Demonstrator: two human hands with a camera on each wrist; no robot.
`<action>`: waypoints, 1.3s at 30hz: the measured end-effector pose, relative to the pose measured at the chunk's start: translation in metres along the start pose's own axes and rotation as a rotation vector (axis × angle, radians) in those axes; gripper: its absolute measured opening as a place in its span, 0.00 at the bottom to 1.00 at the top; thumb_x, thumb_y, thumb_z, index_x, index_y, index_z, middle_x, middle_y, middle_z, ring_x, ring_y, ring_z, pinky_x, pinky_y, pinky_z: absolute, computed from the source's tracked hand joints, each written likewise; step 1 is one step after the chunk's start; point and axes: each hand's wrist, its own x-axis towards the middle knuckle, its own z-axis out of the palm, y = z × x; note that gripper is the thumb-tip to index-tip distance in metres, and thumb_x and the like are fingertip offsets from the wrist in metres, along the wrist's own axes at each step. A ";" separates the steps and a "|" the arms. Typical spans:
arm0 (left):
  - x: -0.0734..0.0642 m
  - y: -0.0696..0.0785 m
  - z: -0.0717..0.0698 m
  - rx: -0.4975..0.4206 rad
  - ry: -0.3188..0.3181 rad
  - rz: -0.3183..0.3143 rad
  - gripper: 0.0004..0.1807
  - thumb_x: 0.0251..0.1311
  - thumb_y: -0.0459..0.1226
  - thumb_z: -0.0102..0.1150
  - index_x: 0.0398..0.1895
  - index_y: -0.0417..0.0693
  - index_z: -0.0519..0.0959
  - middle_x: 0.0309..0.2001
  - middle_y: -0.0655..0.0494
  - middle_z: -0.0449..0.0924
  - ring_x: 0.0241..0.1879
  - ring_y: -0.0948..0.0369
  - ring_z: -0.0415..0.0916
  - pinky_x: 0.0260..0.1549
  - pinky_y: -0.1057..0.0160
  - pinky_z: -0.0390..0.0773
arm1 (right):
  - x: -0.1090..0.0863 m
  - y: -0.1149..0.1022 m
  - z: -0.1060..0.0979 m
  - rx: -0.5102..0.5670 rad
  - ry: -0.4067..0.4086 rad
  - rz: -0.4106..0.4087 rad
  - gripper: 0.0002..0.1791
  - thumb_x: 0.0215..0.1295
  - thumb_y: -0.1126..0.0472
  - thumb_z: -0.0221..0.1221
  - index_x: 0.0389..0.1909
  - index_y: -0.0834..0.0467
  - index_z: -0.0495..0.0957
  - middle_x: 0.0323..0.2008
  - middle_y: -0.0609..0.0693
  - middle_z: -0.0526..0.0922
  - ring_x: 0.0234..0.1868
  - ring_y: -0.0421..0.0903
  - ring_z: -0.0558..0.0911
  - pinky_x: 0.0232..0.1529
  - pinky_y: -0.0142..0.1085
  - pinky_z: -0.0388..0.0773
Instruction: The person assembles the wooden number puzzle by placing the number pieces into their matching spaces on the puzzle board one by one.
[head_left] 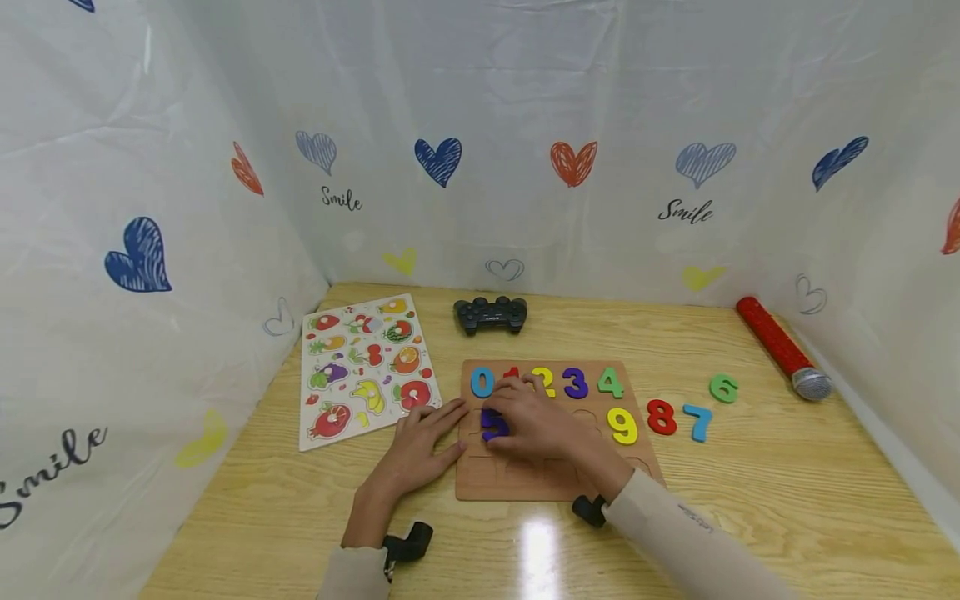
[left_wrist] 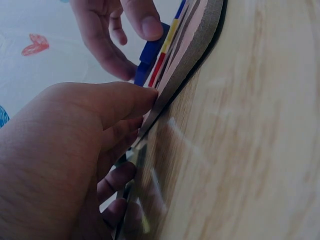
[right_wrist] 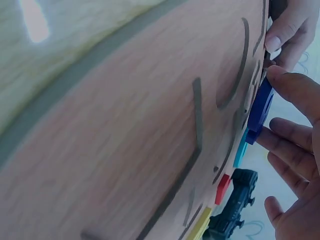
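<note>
My right hand (head_left: 528, 419) pinches a dark blue-purple number 5 (right_wrist: 261, 107) between thumb and fingers, over the left part of a brown wooden number puzzle board (head_left: 517, 483). In the left wrist view the 5 stands proud of the board. My left hand (head_left: 420, 442) rests at the board's left edge, with fingers extended and its thumb touching the side. Along the top row lie a blue 0 (head_left: 482, 382), a red 1 partly hidden by my right hand, a yellow 2, a purple 3 (head_left: 575, 383) and a green 4 (head_left: 611, 382). A yellow 9 (head_left: 622, 426) lies in the second row.
Right of the board lie a red 8 (head_left: 662, 417), a blue 7 (head_left: 698, 422) and a green 6 (head_left: 723, 387). A red microphone (head_left: 776, 337) lies farther right. Behind the board is a black game controller (head_left: 491, 314); a fruit puzzle board (head_left: 311, 437) lies at left.
</note>
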 end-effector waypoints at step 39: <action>0.000 -0.001 0.002 -0.008 -0.001 0.003 0.32 0.71 0.54 0.53 0.75 0.57 0.67 0.75 0.59 0.62 0.62 0.52 0.63 0.51 0.46 0.61 | 0.002 -0.010 0.014 -0.002 0.074 0.066 0.31 0.63 0.42 0.67 0.62 0.55 0.77 0.58 0.48 0.79 0.67 0.52 0.68 0.65 0.58 0.55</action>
